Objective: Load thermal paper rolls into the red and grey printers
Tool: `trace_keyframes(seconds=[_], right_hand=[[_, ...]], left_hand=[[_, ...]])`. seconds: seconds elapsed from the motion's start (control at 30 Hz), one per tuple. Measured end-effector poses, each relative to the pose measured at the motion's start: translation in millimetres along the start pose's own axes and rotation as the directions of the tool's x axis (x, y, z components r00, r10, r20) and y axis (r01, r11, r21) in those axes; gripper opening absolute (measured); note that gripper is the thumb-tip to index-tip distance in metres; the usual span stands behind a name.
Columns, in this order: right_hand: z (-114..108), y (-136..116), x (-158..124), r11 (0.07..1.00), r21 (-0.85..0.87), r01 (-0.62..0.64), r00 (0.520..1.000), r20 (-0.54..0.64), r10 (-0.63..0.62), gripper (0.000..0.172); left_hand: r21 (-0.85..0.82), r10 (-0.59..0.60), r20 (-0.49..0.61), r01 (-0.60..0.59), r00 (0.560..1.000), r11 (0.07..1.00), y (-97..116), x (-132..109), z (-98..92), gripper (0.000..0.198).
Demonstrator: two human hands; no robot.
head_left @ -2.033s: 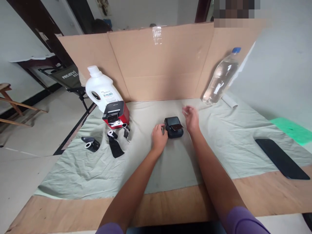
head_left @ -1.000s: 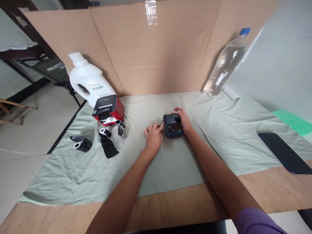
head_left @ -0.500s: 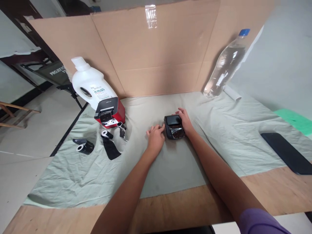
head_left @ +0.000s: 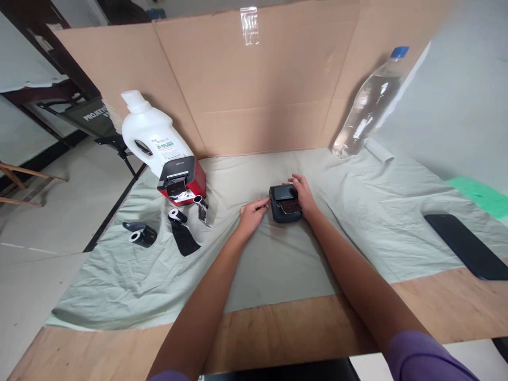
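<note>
Bracing a small dark printer (head_left: pixel 284 203) from both sides, likely to stop it sliding on the wrinkled cloth (head_left: pixel 357 222). Left hand (head_left: pixel 251 211) at nine o'clock, fingertips loosely extended against the casing; right hand (head_left: pixel 305 193) at three o'clock, curled round the edge. Mid-cloth, with a red printer (head_left: pixel 183 181) off at ten o'clock.

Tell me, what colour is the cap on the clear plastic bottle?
Blue; the cap shows best in the head view.
</note>
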State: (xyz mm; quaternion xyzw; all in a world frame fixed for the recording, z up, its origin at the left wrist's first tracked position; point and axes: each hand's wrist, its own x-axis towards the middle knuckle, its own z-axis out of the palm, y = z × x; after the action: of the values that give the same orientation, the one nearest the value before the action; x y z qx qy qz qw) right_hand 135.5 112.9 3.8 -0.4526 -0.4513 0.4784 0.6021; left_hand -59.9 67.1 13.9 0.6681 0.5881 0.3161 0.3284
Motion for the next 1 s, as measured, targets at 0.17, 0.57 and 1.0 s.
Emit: trace_keyframes(seconds=[0.17,0.57,1.0], right_hand=[[-2,1,1,0.999,0.046,0.002,1.000,0.019,-0.002,0.042],[-5,-10,-3,0.990,0.138,-0.008,0.997,0.072,-0.002,0.053],[-9,-10,0,0.996,0.070,-0.050,0.993,0.110,0.042,0.047]], left_hand=[[-0.022,0.113,-0.007,-0.113,0.994,0.993,-7,-2,4.8,0.038],[0.024,0.177,-0.019,-0.176,0.984,0.984,-5,-5,4.5,0.039],[0.062,0.183,-0.035,-0.180,0.983,0.982,-7,-5,5.9,0.041]])
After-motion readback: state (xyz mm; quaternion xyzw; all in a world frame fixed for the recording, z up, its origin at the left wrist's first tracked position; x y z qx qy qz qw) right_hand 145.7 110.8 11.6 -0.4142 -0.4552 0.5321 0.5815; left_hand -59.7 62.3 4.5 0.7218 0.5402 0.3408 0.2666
